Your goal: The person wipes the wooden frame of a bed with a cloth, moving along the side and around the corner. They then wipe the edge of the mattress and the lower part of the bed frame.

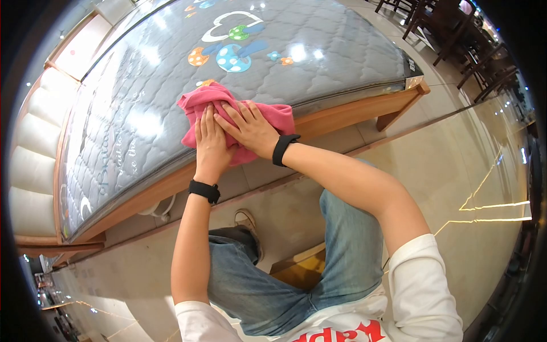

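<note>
A crumpled pink cloth (276, 115) lies over the near edge of a plastic-covered grey mattress (165, 91). My left hand (213, 139) rests on top of the cloth with its fingers stretched out, pointing away from me. Beside it, my right hand (253, 130) lies on the cloth too, fingers extended and slightly spread toward the left hand. The fingertips of both hands come close together near the middle of the bundle. Each wrist wears a black band. The cloth's underside is hidden.
The mattress sits on a wooden bed frame (336, 118) with a padded headboard (35, 137) at left. Dark wooden chairs (441, 25) stand at the upper right. A yellowish-brown seat (299, 268) shows between my legs, and a white cable (162, 212) lies under the bed.
</note>
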A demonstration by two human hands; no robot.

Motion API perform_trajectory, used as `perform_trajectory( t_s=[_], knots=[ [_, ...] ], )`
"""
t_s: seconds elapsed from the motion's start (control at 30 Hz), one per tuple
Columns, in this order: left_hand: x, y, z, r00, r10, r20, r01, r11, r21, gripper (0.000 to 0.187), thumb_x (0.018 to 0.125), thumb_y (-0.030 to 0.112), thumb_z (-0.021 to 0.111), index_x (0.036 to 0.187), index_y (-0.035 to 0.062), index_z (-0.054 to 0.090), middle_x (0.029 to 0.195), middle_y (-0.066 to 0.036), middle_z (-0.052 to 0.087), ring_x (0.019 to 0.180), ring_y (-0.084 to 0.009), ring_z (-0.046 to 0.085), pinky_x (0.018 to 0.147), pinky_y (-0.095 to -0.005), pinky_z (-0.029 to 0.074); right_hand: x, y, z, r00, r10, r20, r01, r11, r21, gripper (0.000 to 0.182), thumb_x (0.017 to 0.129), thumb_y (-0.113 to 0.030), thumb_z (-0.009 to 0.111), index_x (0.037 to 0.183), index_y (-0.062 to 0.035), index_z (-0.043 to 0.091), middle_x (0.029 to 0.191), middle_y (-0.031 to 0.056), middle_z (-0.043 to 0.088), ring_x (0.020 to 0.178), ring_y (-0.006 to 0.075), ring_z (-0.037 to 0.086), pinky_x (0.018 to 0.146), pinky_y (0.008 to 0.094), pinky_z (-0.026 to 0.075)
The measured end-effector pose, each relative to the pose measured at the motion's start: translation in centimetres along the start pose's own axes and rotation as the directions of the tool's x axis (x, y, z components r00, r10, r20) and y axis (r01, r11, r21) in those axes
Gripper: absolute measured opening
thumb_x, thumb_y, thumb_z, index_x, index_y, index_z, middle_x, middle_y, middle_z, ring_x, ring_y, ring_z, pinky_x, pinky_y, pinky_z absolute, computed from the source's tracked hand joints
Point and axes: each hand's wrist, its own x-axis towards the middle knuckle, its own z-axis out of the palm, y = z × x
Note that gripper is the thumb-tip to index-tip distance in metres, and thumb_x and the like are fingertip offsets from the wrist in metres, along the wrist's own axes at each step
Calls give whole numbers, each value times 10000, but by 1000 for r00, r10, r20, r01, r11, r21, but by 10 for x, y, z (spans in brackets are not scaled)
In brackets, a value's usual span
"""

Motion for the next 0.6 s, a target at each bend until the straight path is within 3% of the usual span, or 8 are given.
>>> perform_trajectory(
  t_s=[0.6],
  knots=[
    [8,1,2,999,49,-5,-49,998,33,867,582,229,770,1297,-55,373,1407,-184,291,1316,-315,270,1106,-459,192,-5,10,-8,1000,-28,12,28,999,17,563,819,-205,509,1346,-81,357,1339,177,374,1149,332,426,1004,479,318]
  ],
)
